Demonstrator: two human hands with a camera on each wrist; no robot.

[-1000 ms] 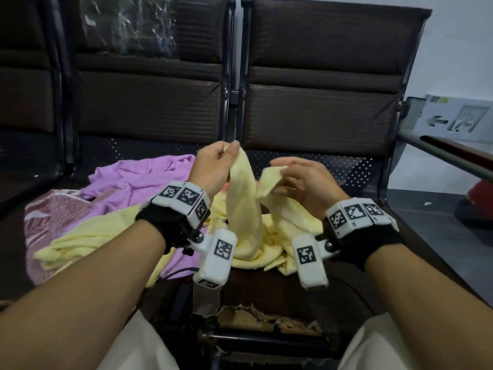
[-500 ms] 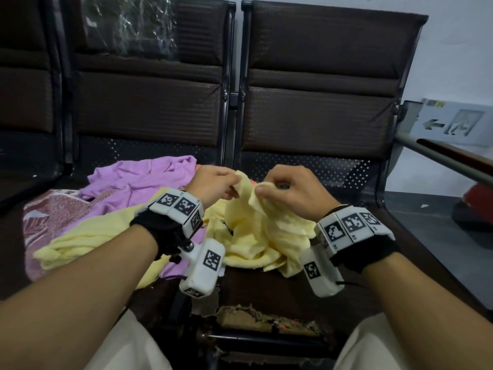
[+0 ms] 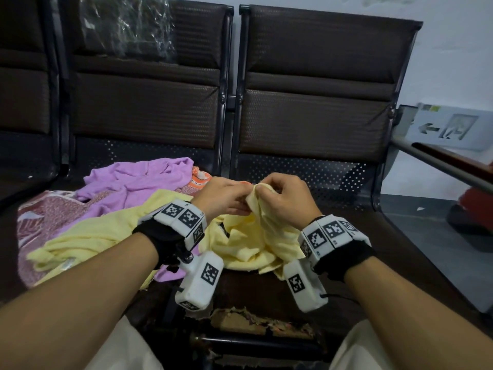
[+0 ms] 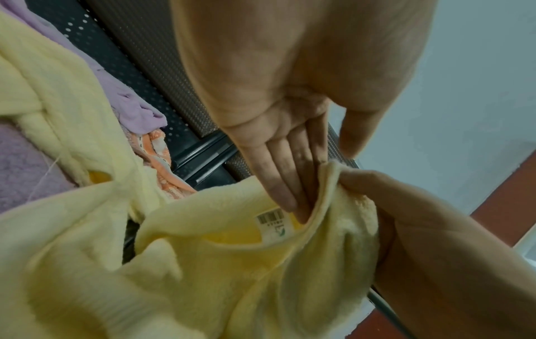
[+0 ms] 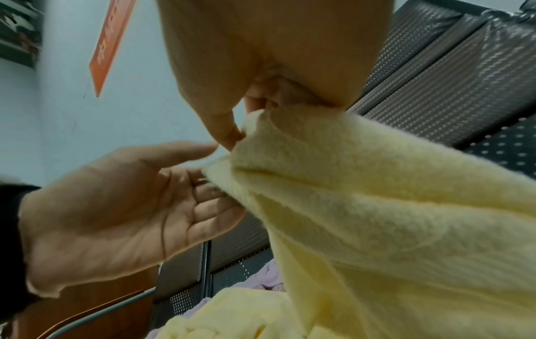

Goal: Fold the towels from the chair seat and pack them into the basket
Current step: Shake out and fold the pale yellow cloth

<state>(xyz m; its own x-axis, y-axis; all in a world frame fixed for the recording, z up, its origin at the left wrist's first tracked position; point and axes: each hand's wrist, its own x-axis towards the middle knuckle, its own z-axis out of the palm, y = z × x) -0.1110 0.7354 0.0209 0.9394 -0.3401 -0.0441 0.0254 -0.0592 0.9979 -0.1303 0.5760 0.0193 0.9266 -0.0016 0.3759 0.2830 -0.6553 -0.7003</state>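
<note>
Status: early stage. No folded towel is visible and the basket does not appear in any view.

Work item: the yellow towel (image 3: 256, 236) lies bunched on the chair seat (image 3: 266, 287), at 12 o'clock from the person and near the seat's front edge. One edge is raised above the heap; a barcode label (image 4: 274, 223) is sewn just inside that hem.

Right hand (image 3: 286, 198): fingers and thumb curled, pinching the raised hem at the top of the bunch.

Left hand (image 3: 222, 196): directly at 9 o'clock of the right hand, touching the same hem. In the wrist views its fingers (image 4: 278, 181) lie straight and slide into the fold beside the label; no pinch is formed.

Remaining stock: a second yellow towel (image 3: 88, 236) at 9 o'clock of the hands, a purple towel (image 3: 138, 180) at 10 o'clock, an orange patterned cloth (image 3: 198, 180) partly hidden under it, and a maroon patterned cloth (image 3: 45, 217) at the far left. All are crumpled.

Assessment: the current step appears to be locating an edge or corner so the towel can be spread. Spreading, folding, packing, and all other towels remain outstanding
</note>
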